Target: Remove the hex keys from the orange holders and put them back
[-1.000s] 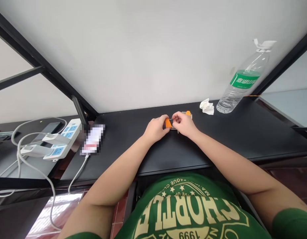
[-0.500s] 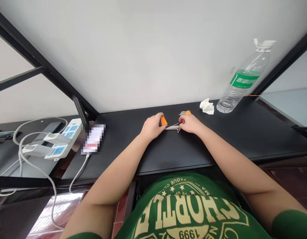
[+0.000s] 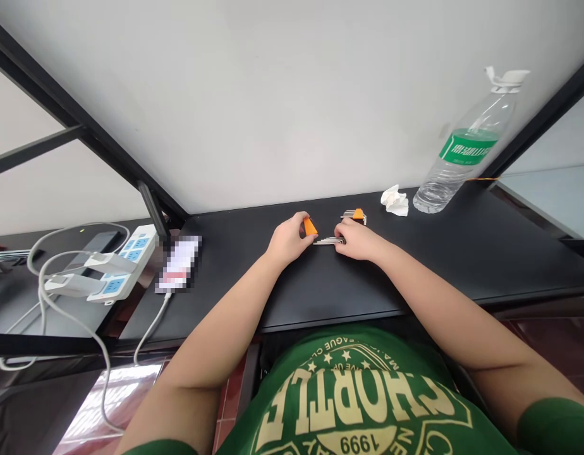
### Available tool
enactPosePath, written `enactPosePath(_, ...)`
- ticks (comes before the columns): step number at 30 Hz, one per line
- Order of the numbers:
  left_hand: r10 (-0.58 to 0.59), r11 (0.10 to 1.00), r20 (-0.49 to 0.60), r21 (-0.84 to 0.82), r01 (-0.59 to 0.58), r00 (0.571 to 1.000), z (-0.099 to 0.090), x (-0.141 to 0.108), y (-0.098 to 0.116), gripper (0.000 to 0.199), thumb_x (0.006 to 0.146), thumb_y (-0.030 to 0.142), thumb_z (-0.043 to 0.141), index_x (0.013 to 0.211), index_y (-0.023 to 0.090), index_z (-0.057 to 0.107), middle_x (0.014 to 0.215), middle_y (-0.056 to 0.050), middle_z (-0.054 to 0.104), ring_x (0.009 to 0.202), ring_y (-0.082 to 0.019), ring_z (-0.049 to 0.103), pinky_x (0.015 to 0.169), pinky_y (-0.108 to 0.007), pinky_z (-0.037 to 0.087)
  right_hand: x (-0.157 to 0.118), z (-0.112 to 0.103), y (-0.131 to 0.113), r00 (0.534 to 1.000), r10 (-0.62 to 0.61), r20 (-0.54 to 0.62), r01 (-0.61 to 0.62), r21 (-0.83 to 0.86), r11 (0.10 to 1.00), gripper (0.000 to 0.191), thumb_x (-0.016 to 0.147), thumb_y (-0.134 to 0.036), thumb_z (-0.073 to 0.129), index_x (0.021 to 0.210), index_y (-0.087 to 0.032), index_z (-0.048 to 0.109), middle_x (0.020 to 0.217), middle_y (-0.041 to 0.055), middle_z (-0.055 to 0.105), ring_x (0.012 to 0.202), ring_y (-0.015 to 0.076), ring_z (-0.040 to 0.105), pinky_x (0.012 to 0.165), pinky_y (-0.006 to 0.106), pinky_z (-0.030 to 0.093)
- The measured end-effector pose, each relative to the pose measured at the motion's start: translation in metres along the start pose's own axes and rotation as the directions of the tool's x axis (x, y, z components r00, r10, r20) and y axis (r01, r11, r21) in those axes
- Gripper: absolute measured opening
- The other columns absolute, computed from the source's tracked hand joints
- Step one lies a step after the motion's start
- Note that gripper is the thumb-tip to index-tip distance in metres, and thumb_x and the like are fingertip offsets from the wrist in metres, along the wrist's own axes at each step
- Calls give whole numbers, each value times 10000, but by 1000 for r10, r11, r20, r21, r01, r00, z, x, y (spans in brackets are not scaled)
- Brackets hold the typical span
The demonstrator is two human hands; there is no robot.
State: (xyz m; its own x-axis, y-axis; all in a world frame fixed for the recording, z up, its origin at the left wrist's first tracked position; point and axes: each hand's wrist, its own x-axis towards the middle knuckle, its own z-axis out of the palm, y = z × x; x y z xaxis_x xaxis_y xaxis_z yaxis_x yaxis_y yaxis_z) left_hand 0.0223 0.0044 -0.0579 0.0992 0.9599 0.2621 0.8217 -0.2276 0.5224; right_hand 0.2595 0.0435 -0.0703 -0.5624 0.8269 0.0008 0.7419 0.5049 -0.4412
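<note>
The left hand (image 3: 287, 240) has its fingers curled together against an orange plastic cap (image 3: 310, 227), though whether they grip it cannot be told. The right hand (image 3: 359, 243) rests with fingers together at the end of a flat row of silver L-shaped hex keys (image 3: 328, 241), which lie between the hands near the back edge of the black counter (image 3: 254, 297). Just beyond sits a second bundle of hex keys (image 3: 353, 215) in an orange holder (image 3: 358, 214).

This looks like an office, with a black desk (image 3: 415, 265), a plug strip (image 3: 124, 268) at the left, and a water bottle (image 3: 462, 151) at the upper right.
</note>
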Motion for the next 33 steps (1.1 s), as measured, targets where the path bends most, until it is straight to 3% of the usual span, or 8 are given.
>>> enactPosePath(3,27,999,15,-30,-26,1000,-1,-1,1,486,844,334,756,1288,264,571,1106,-24,740,989,-219,720,890,-354,557,0,-1,0,999,-13,-50,15,39,999,158,874,-299,639,985,-188,621,1141,98,608,762,159,568,655,305,417)
enactPosePath(8,135,988,61,-90,-129,989,-1,-4,8,496,848,320,752,1299,248,560,1191,-33,725,1054,-213,712,951,-346,548,-2,-8,-7,950,-100,-295,163,198,967,174,933,-337,572,1030,-200,618,1064,60,636,799,151,587,749,306,454)
enactPosePath(11,210,975,88,-98,-202,974,2,-7,13,471,859,340,746,1286,249,571,1205,-35,719,1046,-214,705,940,-347,546,-1,-7,-16,953,-111,-282,214,370,904,172,915,-318,566,1039,-205,602,958,34,656,734,142,593,711,294,460)
enactPosePath(16,238,971,129,-19,-238,963,5,-7,17,495,863,365,743,1312,245,571,1179,-60,720,1062,-254,692,950,-389,542,3,-1,-23,968,-30,-247,167,557,813,163,819,-273,591,972,-221,577,845,-1,649,715,146,599,680,279,482)
enactPosePath(21,158,976,132,130,-175,979,1,-3,8,480,856,348,743,1299,246,587,1100,-75,712,1042,-285,684,951,-426,541,5,-10,-1,951,140,-274,7,474,881,233,737,-199,575,941,-205,688,785,-5,661,686,142,589,691,282,473)
enactPosePath(26,60,995,95,75,-67,994,-4,0,-4,507,851,377,755,1309,255,576,1142,-72,711,1078,-274,689,953,-416,550,5,-21,24,972,186,-142,-149,237,960,192,723,-135,593,836,-214,726,802,17,706,725,172,620,678,292,458)
enactPosePath(29,43,998,80,33,-46,996,-5,1,-6,514,847,388,761,1307,256,573,1164,-68,716,1095,-265,693,964,-409,552,4,-21,24,990,138,-32,-132,153,979,163,766,-137,606,848,-218,722,829,32,712,747,182,619,663,295,444)
enactPosePath(33,43,999,67,-20,-41,997,-5,0,-3,503,844,382,763,1295,259,577,1183,-59,720,1094,-249,702,970,-393,554,2,-16,11,1000,20,5,-20,52,998,107,877,-293,625,875,-206,687,886,56,686,777,180,587,669,296,415)
